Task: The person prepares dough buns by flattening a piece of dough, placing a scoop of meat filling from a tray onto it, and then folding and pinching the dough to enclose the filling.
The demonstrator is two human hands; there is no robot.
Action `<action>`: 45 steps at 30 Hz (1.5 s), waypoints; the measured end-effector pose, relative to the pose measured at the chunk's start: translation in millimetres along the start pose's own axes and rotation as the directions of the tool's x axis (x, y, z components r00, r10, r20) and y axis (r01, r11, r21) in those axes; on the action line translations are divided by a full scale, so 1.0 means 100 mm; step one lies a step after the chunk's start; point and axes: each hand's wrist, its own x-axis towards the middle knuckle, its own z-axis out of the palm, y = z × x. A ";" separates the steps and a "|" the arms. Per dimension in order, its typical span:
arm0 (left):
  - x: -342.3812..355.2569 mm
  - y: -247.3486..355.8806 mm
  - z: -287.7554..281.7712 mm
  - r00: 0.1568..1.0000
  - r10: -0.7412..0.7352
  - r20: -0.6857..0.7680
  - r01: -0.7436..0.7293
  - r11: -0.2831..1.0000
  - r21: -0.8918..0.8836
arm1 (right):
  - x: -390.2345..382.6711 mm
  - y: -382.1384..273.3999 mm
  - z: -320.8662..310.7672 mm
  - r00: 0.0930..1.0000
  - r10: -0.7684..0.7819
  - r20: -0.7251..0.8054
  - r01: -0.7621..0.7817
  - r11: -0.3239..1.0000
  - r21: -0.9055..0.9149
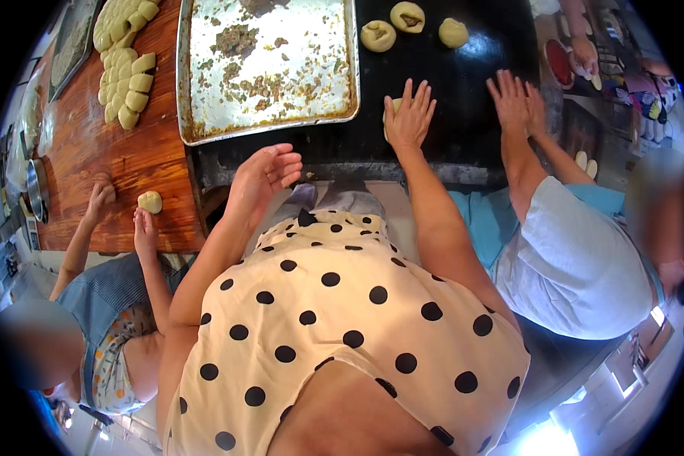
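Observation:
My right hand (410, 121) lies flat, fingers stretched, on a piece of dough (392, 114) on the black work surface. Most of that dough is hidden under the palm. Near the tray's lower right corner my left hand (262, 178) hovers with loosely curled fingers and nothing visible in it. Beyond my right hand sit a filled dough bun (378, 36), a second bun with an open centre (407, 17) and a rounder dough ball (453, 33). A large metal tray (268, 131) holds scattered brown, crumbly filling (235, 41).
To the left, a co-worker's hands are near a dough ball (150, 201) on a wooden table (76, 182), with cut dough pieces (125, 87) farther back. At my right, another person's hands (513, 106) are over the black surface. A red-filled bowl (558, 63) stands beyond.

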 end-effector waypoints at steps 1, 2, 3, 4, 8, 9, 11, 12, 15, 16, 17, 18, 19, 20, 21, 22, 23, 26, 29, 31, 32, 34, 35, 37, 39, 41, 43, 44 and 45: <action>0.00 0.01 0.02 1.000 0.002 0.011 -0.002 1.000 0.011 | -0.01 0.03 0.02 1.000 0.013 0.010 -0.014 0.996 0.093; -0.01 0.04 0.06 1.000 0.005 0.021 -0.005 1.000 0.020 | 0.02 0.10 0.00 0.998 0.066 -0.015 -0.063 0.987 0.147; -0.03 0.02 0.06 1.000 0.000 0.020 -0.001 1.000 0.026 | 0.01 0.15 -0.05 0.993 0.116 -0.023 -0.109 0.973 0.204; -0.04 0.01 0.05 1.000 0.003 0.010 -0.003 1.000 0.030 | 0.00 0.18 -0.08 0.986 0.166 -0.027 -0.153 0.953 0.261; -0.02 -0.02 -0.01 1.000 -0.017 0.018 0.016 0.998 0.054 | -0.10 0.33 0.08 0.987 0.154 -0.045 -0.151 0.986 0.064; -0.01 -0.01 -0.02 0.999 -0.026 0.020 0.024 0.998 0.063 | -0.08 0.32 0.07 0.983 0.181 -0.037 -0.176 0.979 0.107; -0.01 0.04 -0.01 1.000 0.001 0.006 -0.001 0.998 0.067 | -0.08 0.30 0.04 0.971 0.237 -0.020 -0.229 0.955 0.190; 0.00 0.02 0.00 1.000 0.009 0.001 -0.009 0.998 0.054 | -0.10 0.31 -0.01 0.950 0.309 -0.039 -0.281 0.905 0.320; 0.05 0.01 -0.07 1.000 0.008 -0.009 -0.007 0.998 0.064 | -0.23 0.33 -0.15 0.846 0.498 -0.190 -0.349 0.787 0.510; 0.06 0.01 -0.07 1.000 0.005 -0.010 -0.004 0.998 0.066 | -0.26 0.36 -0.17 0.833 0.544 -0.099 -0.419 0.737 0.530; 0.07 0.02 -0.07 1.000 0.003 -0.004 -0.002 0.998 0.066 | -0.29 0.39 -0.20 0.812 0.583 -0.006 -0.488 0.684 0.542; 0.08 0.03 -0.06 1.000 0.002 0.002 -0.003 0.998 0.065 | -0.28 0.39 -0.23 0.784 0.614 0.087 -0.553 0.628 0.548; 0.10 0.05 -0.03 1.000 -0.001 0.019 0.000 0.998 0.070 | -0.28 0.44 -0.08 0.773 0.634 -0.027 -0.481 0.613 0.627; 0.15 0.07 0.00 0.999 -0.007 0.052 0.002 0.996 0.087 | -0.28 0.54 0.03 0.723 0.679 0.126 -0.529 0.428 0.733; 0.21 0.06 0.00 0.998 -0.008 0.070 0.001 0.995 0.097 | -0.25 0.59 0.09 0.679 0.673 0.294 -0.565 0.223 0.794; 0.26 0.07 -0.01 0.997 0.004 0.082 -0.012 0.995 0.096 | -0.12 0.57 0.07 0.644 0.614 0.456 -0.586 0.013 0.810; 0.30 0.06 -0.02 0.996 -0.012 0.091 0.004 0.996 0.095 | -0.08 0.71 -0.10 0.723 0.263 0.638 -0.667 0.025 0.745; 0.41 0.18 0.20 0.992 -0.015 0.122 -0.001 0.992 0.124 | -0.12 0.74 -0.09 0.893 0.268 0.361 -0.405 0.828 0.388; 0.57 0.16 0.23 0.989 0.014 0.150 -0.036 0.989 0.144 | -0.02 0.46 -0.56 0.822 0.147 0.550 -0.471 0.718 0.513; 0.69 0.07 0.23 0.988 0.046 0.147 -0.067 0.988 0.142 | 0.05 0.09 -1.05 0.756 -0.029 0.655 -0.543 0.531 0.650; 0.71 0.06 0.27 0.990 0.042 0.135 -0.062 0.987 0.147 | 0.09 -0.13 -1.29 0.729 -0.135 0.671 -0.573 0.416 0.706; 0.67 0.15 0.39 0.972 -0.100 0.215 0.093 0.995 0.043 | 0.19 -0.49 -1.59 0.695 -0.263 0.670 -0.588 0.329 0.739; 0.66 0.20 0.43 0.929 -0.113 0.352 0.144 0.988 -0.062 | 0.25 -0.65 -1.68 0.670 -0.309 0.675 -0.592 0.328 0.736; 0.72 0.23 0.41 0.860 -0.068 0.505 0.258 0.913 -0.316 | 0.40 -0.84 -1.63 0.703 -0.389 0.595 -0.483 0.354 0.801; 0.77 0.30 0.35 0.875 0.016 0.484 0.235 0.860 -0.452 | 0.69 -1.05 -1.49 0.799 -0.334 0.500 -0.392 0.341 0.854; 0.80 0.38 0.21 0.909 0.111 0.402 0.125 0.847 -0.517 | 1.14 -1.21 -1.18 0.887 -0.231 0.400 -0.304 0.359 0.882; 0.73 0.52 0.13 0.948 0.145 0.284 0.012 0.874 -0.485 | 1.64 -1.34 -0.53 0.951 -0.227 0.210 -0.099 0.420 0.902; 0.69 0.57 0.07 0.961 0.167 0.219 -0.047 0.883 -0.467 | 1.85 -1.48 -0.28 0.946 -0.229 0.230 -0.131 0.382 0.915; 0.67 0.60 0.00 0.970 0.155 0.186 -0.050 0.881 -0.471 | 2.09 -1.57 0.01 0.944 -0.238 0.227 -0.084 0.492 0.866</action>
